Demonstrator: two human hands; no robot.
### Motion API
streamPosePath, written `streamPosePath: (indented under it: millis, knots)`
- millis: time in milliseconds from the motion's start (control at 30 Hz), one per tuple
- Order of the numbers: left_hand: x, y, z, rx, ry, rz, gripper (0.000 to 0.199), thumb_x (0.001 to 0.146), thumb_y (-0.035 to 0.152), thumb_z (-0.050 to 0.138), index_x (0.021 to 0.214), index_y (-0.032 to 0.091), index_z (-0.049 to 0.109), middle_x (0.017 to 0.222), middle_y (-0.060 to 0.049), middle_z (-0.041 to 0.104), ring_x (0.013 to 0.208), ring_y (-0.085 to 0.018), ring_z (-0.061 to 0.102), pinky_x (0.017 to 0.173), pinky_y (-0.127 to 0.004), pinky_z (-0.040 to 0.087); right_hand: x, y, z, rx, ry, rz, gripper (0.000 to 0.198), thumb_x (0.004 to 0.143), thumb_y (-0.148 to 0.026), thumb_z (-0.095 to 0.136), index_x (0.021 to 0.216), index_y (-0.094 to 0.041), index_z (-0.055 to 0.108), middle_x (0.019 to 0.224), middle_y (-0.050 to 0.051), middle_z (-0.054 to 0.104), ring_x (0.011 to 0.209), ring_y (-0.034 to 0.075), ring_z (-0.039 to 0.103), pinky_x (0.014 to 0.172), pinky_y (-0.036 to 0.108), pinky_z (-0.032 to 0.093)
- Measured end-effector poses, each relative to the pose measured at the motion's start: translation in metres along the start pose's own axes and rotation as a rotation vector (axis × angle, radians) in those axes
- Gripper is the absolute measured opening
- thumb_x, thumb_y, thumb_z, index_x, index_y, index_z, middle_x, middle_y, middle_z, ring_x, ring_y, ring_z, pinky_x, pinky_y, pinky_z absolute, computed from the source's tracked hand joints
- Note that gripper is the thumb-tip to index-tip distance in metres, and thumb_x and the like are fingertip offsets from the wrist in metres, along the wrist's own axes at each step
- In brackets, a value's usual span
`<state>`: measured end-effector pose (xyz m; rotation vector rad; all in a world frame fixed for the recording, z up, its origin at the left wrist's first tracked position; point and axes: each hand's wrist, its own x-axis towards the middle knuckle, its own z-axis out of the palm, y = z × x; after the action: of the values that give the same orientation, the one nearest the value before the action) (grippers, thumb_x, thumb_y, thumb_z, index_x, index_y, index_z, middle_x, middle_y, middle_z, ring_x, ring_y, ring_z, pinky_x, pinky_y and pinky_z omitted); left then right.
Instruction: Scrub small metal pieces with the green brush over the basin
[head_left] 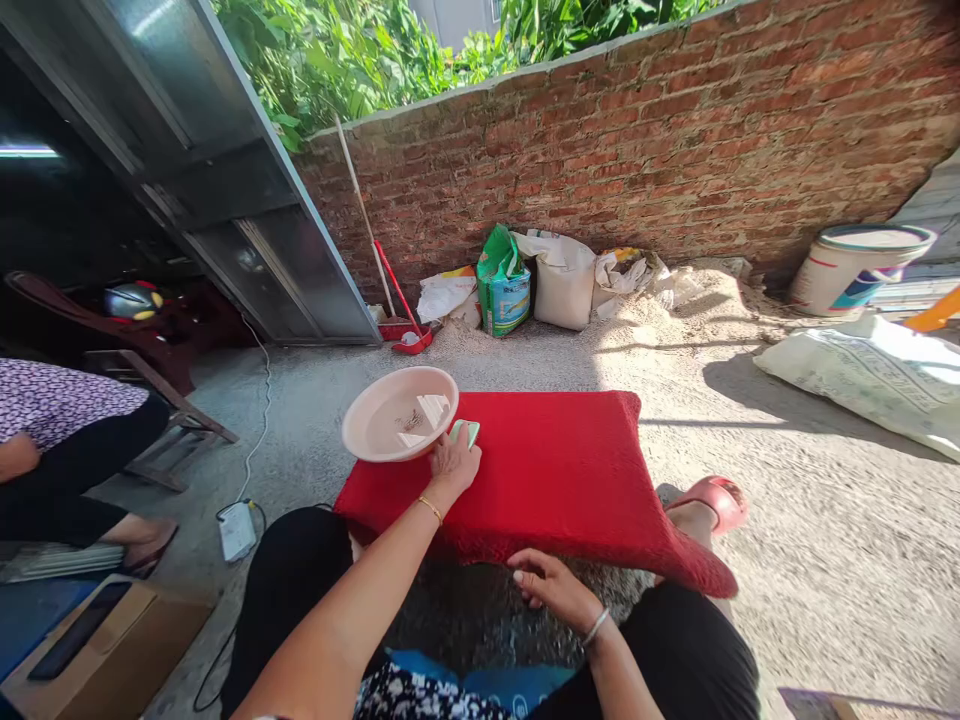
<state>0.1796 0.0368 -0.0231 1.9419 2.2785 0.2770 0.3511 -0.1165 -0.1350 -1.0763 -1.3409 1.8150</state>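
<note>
My left hand, with a gold bracelet at the wrist, is closed on a small pale green flat thing whose kind I cannot make out. It is beside the right rim of a pale pink basin. Water and some dark bits show inside the basin, which rests on the left end of a bench or low table draped in red cloth. My right hand, wearing a silver bangle, hovers by the cloth's near edge with loosely bent fingers apart and nothing visible in them.
A seated person is at the left, near a cardboard box and a power strip. Sacks, a red dustpan and a white bucket stand along the brick wall. Another sack lies right.
</note>
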Motion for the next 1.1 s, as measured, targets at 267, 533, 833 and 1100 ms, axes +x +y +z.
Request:
streamPosePath:
  millis: [267, 533, 833, 1100]
  knots:
    - [-0.014, 0.048, 0.017, 0.04, -0.073, 0.075, 0.056, 0.081, 0.037, 0.045, 0.134, 0.018, 0.039, 0.122, -0.019, 0.043, 0.111, -0.034, 0.045, 0.084, -0.046, 0.042, 0.003, -0.003, 0.003, -0.276, 0.038, -0.031, 0.036, 0.076, -0.042, 0.056, 0.102, -0.018, 0.064, 0.085, 0.003, 0.061, 0.073, 0.015, 0.052, 0.065, 0.026, 0.042]
    - [-0.051, 0.129, 0.027, -0.104, -0.254, 0.436, 0.051, 0.072, 0.062, 0.053, 0.118, 0.039, 0.053, 0.108, -0.003, 0.054, 0.099, -0.023, 0.054, 0.084, -0.033, 0.043, 0.006, -0.002, 0.001, -0.397, 0.048, -0.032, 0.033, 0.078, -0.038, 0.056, 0.103, -0.019, 0.066, 0.091, 0.003, 0.066, 0.083, 0.019, 0.056, 0.077, 0.028, 0.041]
    - [0.037, 0.078, -0.007, -0.054, -0.125, 0.042, 0.05, 0.081, 0.036, 0.043, 0.128, 0.019, 0.042, 0.123, -0.019, 0.044, 0.114, -0.036, 0.046, 0.087, -0.048, 0.041, 0.003, -0.005, 0.005, -0.664, 0.103, 0.053, 0.032, 0.077, -0.029, 0.055, 0.105, -0.023, 0.067, 0.102, 0.005, 0.068, 0.099, 0.022, 0.059, 0.081, 0.027, 0.04]
    - [-0.044, 0.179, 0.035, -0.138, -0.299, 0.366, 0.049, 0.072, 0.032, 0.053, 0.121, 0.023, 0.049, 0.12, -0.013, 0.046, 0.11, -0.031, 0.047, 0.087, -0.043, 0.042, 0.007, -0.001, 0.004, -0.712, 0.092, 0.097, 0.027, 0.081, -0.028, 0.057, 0.105, -0.023, 0.067, 0.103, 0.004, 0.067, 0.1, 0.022, 0.06, 0.083, 0.028, 0.042]
